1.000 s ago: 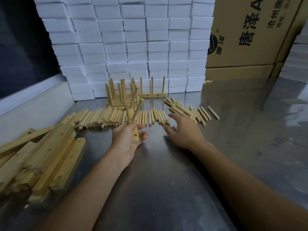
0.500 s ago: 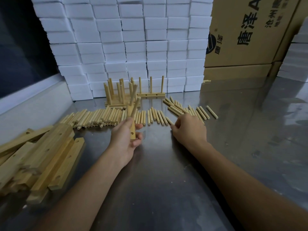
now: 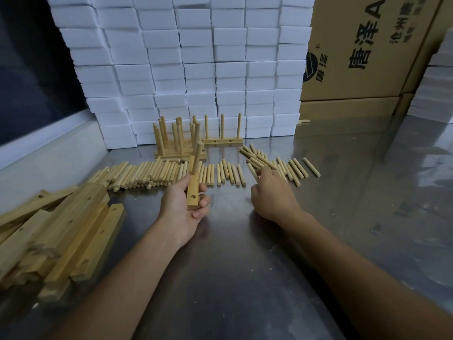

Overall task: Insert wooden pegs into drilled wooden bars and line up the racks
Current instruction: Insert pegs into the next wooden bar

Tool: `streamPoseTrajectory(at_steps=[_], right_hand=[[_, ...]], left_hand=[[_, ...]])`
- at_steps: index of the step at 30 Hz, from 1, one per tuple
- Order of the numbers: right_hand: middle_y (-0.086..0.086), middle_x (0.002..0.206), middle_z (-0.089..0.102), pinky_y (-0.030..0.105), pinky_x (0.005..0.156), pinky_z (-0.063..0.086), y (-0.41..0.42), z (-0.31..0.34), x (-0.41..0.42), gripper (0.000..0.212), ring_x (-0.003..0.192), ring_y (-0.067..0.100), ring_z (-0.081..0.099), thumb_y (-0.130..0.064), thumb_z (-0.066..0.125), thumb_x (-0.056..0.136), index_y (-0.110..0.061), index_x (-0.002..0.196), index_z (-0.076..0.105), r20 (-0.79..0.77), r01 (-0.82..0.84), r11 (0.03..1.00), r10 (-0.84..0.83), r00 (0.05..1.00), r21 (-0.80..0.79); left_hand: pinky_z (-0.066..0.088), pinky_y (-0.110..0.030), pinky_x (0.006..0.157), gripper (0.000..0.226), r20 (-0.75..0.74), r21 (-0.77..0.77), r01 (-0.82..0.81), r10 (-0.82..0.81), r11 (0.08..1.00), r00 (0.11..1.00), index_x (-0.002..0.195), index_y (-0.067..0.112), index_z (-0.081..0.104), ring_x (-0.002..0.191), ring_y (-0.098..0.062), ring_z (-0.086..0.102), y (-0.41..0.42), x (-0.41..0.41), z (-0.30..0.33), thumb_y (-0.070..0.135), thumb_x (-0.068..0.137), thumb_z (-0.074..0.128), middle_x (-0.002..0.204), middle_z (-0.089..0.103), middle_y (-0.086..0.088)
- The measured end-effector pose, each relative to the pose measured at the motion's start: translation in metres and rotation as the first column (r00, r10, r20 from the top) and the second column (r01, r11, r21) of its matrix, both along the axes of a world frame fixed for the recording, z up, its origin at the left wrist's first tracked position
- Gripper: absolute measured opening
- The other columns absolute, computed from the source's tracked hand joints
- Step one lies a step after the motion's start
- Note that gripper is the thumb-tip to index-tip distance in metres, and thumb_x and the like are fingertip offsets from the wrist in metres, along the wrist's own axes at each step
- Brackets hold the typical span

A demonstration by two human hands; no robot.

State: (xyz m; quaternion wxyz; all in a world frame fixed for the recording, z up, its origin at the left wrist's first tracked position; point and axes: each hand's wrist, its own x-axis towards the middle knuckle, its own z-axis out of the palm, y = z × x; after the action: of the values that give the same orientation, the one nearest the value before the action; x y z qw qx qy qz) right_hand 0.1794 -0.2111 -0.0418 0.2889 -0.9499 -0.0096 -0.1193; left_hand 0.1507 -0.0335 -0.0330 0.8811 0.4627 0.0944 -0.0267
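Left hand (image 3: 182, 207) grips drilled wooden bar (image 3: 193, 192), fingers wrapped round it, bar held above desk (image 3: 245, 266). Peg (image 3: 196, 157) stands up from bar's far end; empty hole shows near close end. Right hand (image 3: 272, 192) curled over loose pegs (image 3: 277, 163) on desk, fingers (image 3: 263, 171) pinching one peg. Long row of pegs (image 3: 147, 173) lies behind left hand. Finished racks (image 3: 179, 141) stand near white foam blocks (image 3: 196, 69). Pile of bars (image 3: 56, 231) sits at left. Cardboard box (image 3: 362, 50) at back right.
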Motion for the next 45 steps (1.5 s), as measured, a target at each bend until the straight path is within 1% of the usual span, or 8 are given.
streamPoseTrajectory(at_steps=[3, 10, 15, 20, 27, 30, 36, 45], right_hand=[[-0.002, 0.088, 0.054, 0.022, 0.06, 0.04, 0.006, 0.004, -0.006, 0.009, 0.075, 0.013, 0.053, -0.012, 0.056, 0.096, -0.019, 0.101, 0.053, 0.103, -0.087, 0.956, 0.061, 0.993, 0.28], [0.012, 0.09, 0.073, 0.022, 0.065, 0.059, 0.019, 0.009, -0.019, 0.01, 0.076, 0.016, 0.074, -0.01, 0.066, 0.094, -0.006, 0.101, 0.062, 0.046, -0.196, 0.629, 0.246, 0.968, 0.752], [0.017, 0.087, 0.076, 0.027, 0.067, 0.06, 0.02, 0.014, -0.024, 0.012, 0.084, 0.025, 0.076, -0.004, 0.075, 0.085, -0.004, 0.089, 0.064, 0.005, -0.147, 0.428, 0.315, 0.949, 0.891], [0.023, 0.095, 0.074, 0.032, 0.072, 0.063, 0.021, 0.019, -0.024, 0.029, 0.089, 0.03, 0.075, 0.001, 0.07, 0.088, 0.007, 0.113, 0.058, 0.005, -0.113, 0.299, 0.341, 0.94, 0.947], [0.018, 0.088, 0.072, 0.029, 0.071, 0.057, 0.03, 0.021, -0.033, 0.019, 0.078, 0.021, 0.072, -0.009, 0.076, 0.084, -0.001, 0.094, 0.062, 0.052, -0.216, 0.396, 0.386, 0.921, 0.892], [0.023, 0.093, 0.072, 0.03, 0.072, 0.054, 0.036, 0.021, -0.037, 0.019, 0.08, 0.021, 0.07, -0.009, 0.078, 0.083, -0.007, 0.087, 0.059, 0.058, -0.264, 0.446, 0.425, 0.903, 0.855], [0.029, 0.091, 0.071, 0.033, 0.071, 0.061, 0.039, 0.015, -0.039, 0.02, 0.08, 0.033, 0.073, 0.002, 0.074, 0.084, 0.01, 0.093, 0.057, 0.133, -0.391, 0.508, 0.471, 0.872, 0.768], [0.006, 0.081, 0.075, 0.031, 0.07, 0.062, 0.038, 0.015, -0.036, 0.017, 0.075, 0.017, 0.075, -0.002, 0.078, 0.082, -0.002, 0.081, 0.061, 0.176, -0.438, 0.71, 0.414, 0.893, 0.551]], left_hand=[[0.026, -0.02, 0.032, 0.022, 0.005, -0.003, -0.019, 0.019, 1.0, 1.0, 0.11, 0.008, 0.052, 0.044, -0.014, 0.043, -0.001, 0.0, -0.001, 0.026, 0.105, 0.04, 0.072, 0.054, -0.006], [0.028, -0.02, 0.033, 0.026, -0.001, 0.0, -0.057, 0.057, 0.998, 0.998, 0.117, 0.007, 0.05, 0.043, -0.015, 0.046, -0.001, 0.002, -0.001, 0.028, 0.106, 0.038, 0.072, 0.058, -0.007], [0.029, -0.019, 0.033, 0.025, -0.006, 0.011, -0.065, 0.065, 0.998, 0.998, 0.114, 0.006, 0.049, 0.044, -0.016, 0.047, 0.0, 0.003, -0.002, 0.027, 0.106, 0.039, 0.072, 0.058, -0.007], [0.029, -0.019, 0.034, 0.024, -0.005, 0.017, -0.063, 0.063, 0.998, 0.998, 0.112, 0.007, 0.05, 0.044, -0.016, 0.047, 0.0, 0.003, -0.002, 0.027, 0.106, 0.039, 0.07, 0.059, -0.007], [0.029, -0.021, 0.033, 0.023, -0.006, 0.009, -0.047, 0.047, 0.999, 0.999, 0.104, 0.008, 0.05, 0.045, -0.015, 0.045, -0.001, 0.004, -0.002, 0.026, 0.107, 0.037, 0.081, 0.056, -0.011], [0.028, -0.021, 0.033, 0.022, 0.012, -0.015, -0.014, 0.014, 1.0, 1.0, 0.099, 0.012, 0.049, 0.043, -0.013, 0.043, -0.003, 0.004, -0.002, 0.026, 0.107, 0.035, 0.065, 0.053, -0.006], [0.028, -0.02, 0.034, 0.019, 0.019, -0.002, -0.01, 0.01, 1.0, 1.0, 0.11, 0.014, 0.049, 0.044, -0.011, 0.042, -0.005, 0.003, -0.005, 0.025, 0.107, 0.034, 0.066, 0.049, -0.004], [0.028, -0.02, 0.036, 0.026, 0.03, 0.055, -0.032, 0.031, 0.998, 0.999, 0.125, 0.014, 0.049, 0.048, -0.011, 0.045, -0.008, 0.005, -0.009, 0.026, 0.108, 0.034, 0.077, 0.055, -0.007]])
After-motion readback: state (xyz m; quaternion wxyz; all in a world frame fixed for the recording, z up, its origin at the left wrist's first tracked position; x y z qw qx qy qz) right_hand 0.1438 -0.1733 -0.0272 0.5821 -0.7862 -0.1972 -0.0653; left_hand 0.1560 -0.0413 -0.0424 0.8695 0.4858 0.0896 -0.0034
